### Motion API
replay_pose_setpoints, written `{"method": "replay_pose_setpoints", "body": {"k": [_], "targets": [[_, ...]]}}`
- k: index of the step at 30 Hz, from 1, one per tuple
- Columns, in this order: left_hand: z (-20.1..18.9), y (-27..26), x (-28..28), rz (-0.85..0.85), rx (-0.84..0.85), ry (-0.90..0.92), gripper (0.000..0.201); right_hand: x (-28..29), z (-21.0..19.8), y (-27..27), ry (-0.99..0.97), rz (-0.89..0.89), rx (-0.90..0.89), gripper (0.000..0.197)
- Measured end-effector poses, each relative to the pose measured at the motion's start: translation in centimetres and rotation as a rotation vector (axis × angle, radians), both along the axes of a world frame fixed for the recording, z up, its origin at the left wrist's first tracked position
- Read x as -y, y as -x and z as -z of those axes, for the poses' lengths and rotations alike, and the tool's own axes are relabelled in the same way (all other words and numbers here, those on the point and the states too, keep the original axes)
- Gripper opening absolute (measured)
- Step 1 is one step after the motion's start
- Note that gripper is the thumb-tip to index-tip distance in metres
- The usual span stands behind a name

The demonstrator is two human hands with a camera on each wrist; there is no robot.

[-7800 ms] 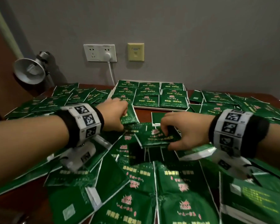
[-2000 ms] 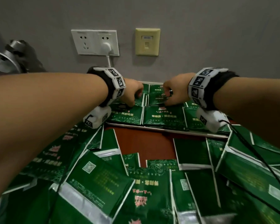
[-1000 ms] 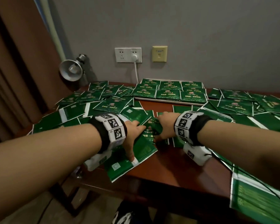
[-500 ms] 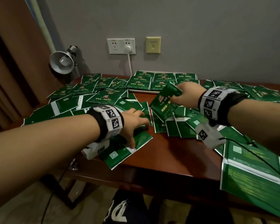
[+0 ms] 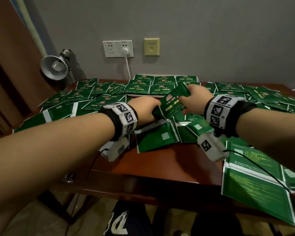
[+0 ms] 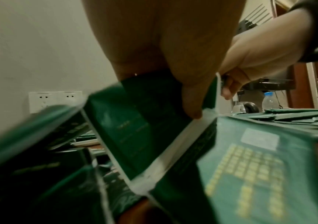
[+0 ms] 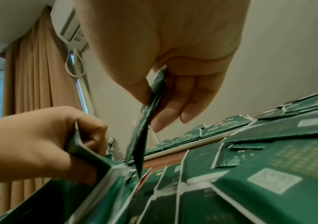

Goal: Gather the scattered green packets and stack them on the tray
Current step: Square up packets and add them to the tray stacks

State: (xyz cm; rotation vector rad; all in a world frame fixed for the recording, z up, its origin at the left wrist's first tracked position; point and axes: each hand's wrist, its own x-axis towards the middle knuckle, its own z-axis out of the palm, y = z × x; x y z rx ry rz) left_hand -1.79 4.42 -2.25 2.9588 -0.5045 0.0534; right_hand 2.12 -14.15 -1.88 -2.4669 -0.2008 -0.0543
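A thin, light, seemingly slippery packet (image 5: 173,101) is being pinched by its top edge in the right hand (image 5: 196,99), another gripped by the left hand (image 5: 146,109), the tray (image 5: 140,95) lying at twelve o'clock.

Head view high, forward-down; wrist views low, close, facing wall.
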Motion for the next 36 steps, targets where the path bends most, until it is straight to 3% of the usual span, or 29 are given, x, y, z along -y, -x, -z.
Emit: {"method": "replay_pose_setpoints", "body": {"k": [6, 9, 11, 13, 14, 17, 19, 25, 32, 36], "targets": [[2.6, -0.8, 3.9, 0.036, 0.016, -0.029, 0.027, 3.1, 0.3, 0.0, 0.117, 0.218, -0.122, 0.021], [3.6, -0.1, 5.3, 0.084, -0.215, -0.001, 0.057, 4.5, 1.1, 0.8, 0.454, 0.215, -0.198, 0.037], [3.1, 0.3, 5.5, 0.082, -0.296, 0.054, 0.06, 5.3, 2.0, 0.7, 0.624, 0.229, -0.136, 0.065], [2.6, 0.2, 4.9, 0.032, -0.227, 0.081, 0.038, 5.7, 2.5, 0.0, 0.68, 0.178, -0.005, 0.079], [2.6, 0.1, 4.6, -0.024, -0.19, 0.04, 0.037, 5.7, 2.6, -0.4, 0.704, 0.119, 0.03, 0.078], [3.7, 0.3, 4.0, -0.17, -0.259, -0.158, 0.078, 5.1, 2.6, -0.8, 0.778, -0.059, -0.01, 0.07], [4.5, 0.8, 4.1, -0.176, -0.299, -0.208, 0.09, 4.7, 3.0, -0.7, 0.839, -0.141, -0.043, 0.069], [5.0, 0.6, 3.8, -0.149, -0.268, -0.121, 0.055, 4.7, 3.7, -0.8, 0.863, -0.281, 0.018, 0.059], [4.6, 0.3, 3.3, -0.132, -0.258, -0.097, 0.049, 4.6, 3.7, -0.9, 0.945, -0.379, 0.126, 0.042], [2.8, -0.5, 2.4, -0.108, -0.2, -0.065, 0.044, 4.4, 2.9, -1.4, 0.886, -0.403, 0.103, 0.044]]}}
